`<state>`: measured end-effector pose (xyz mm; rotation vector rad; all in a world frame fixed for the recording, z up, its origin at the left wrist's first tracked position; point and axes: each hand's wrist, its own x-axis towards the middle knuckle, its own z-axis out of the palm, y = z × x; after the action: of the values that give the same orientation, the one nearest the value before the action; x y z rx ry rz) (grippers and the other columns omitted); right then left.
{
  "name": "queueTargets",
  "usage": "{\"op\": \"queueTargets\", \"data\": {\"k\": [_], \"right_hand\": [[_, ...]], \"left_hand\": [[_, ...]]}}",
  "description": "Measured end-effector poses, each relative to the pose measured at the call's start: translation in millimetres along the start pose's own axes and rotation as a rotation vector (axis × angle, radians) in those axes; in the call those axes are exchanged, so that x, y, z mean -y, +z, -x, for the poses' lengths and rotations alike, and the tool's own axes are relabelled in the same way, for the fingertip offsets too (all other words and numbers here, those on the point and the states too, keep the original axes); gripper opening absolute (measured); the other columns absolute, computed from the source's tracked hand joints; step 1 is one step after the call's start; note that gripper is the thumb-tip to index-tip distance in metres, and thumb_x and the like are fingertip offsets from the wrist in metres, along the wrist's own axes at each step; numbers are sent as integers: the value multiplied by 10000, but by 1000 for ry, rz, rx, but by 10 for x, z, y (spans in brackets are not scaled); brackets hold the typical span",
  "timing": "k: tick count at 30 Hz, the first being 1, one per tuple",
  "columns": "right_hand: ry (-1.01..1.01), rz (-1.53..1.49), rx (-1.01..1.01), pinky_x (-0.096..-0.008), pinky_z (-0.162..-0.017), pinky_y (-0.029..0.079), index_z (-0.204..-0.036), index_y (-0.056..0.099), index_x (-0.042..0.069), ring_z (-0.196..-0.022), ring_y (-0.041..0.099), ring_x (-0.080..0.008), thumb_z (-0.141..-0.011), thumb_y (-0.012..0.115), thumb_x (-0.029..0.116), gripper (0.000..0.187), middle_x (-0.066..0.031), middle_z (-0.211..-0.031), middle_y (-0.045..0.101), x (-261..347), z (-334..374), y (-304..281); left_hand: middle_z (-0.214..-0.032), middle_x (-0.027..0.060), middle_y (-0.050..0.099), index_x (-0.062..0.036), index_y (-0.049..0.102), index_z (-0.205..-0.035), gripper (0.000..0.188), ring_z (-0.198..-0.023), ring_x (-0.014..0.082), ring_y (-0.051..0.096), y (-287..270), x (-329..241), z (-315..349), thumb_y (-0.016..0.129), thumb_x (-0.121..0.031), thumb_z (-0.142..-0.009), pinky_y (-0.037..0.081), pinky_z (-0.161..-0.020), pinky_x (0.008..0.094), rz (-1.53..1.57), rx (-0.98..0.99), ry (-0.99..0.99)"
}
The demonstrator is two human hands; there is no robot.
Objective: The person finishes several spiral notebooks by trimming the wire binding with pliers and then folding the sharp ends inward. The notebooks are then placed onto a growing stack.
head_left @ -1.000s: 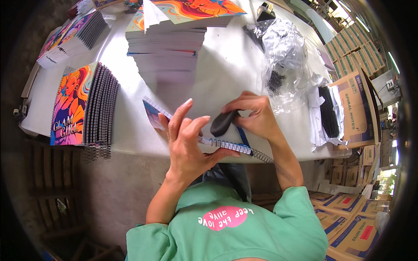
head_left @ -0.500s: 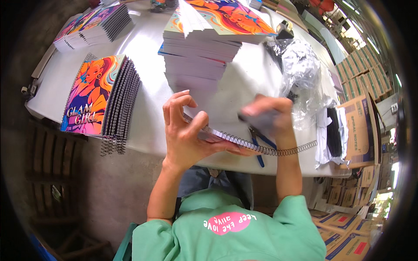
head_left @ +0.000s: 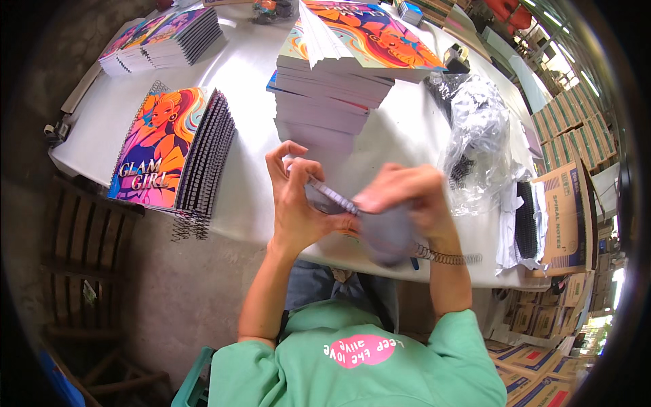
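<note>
My left hand [head_left: 296,207] grips a notebook [head_left: 324,197] on edge, thumb and fingers on either side of it, just above the table's near edge. A dark wire coil [head_left: 451,257] runs along the notebook's spine and sticks out past its end, beside my right forearm. My right hand [head_left: 415,198] is closed on a dark grey flat piece [head_left: 388,235], pressed near the spine. That piece is smeared by motion, so its kind is unclear. Below it, a blue handle end of the pliers [head_left: 415,263] peeks out; the rest is hidden.
Coil-bound notebooks [head_left: 159,152] are stacked at left, with more piles [head_left: 163,44] behind. A tall stack of loose page blocks [head_left: 325,108] stands ahead. Clear plastic bags [head_left: 475,129], a tape dispenser [head_left: 456,57] and an open carton [head_left: 561,217] of black coils are at right.
My right hand has moved left and toward the notebook's spine with the grey piece. Less coil shows past the end, and the pliers are now mostly covered. The view has shifted slightly.
</note>
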<state>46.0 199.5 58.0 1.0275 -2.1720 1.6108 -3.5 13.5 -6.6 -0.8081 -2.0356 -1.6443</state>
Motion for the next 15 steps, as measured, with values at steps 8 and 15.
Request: {"op": "queueTargets", "data": {"k": [8,15], "right_hand": [[287,344,-114,-284,-668,512,-888,708,3,-757,666,-197,-651,598,-64,269,-116,-848,697,-264,-20,5],[500,310,-100,-265,-704,514,-960,710,66,-796,660,-117,-655,619,-60,342,-91,-871,698,-317,-28,55]], "left_hand": [[-1002,110,350,-74,384,-845,825,-984,229,389,-30,41,4,931,-368,-301,426,-679,319,161,12,-56],[-1063,45,315,-105,277,-928,884,-724,72,371,-13,150,90,939,-290,-372,384,-652,211,255,67,-105]]}}
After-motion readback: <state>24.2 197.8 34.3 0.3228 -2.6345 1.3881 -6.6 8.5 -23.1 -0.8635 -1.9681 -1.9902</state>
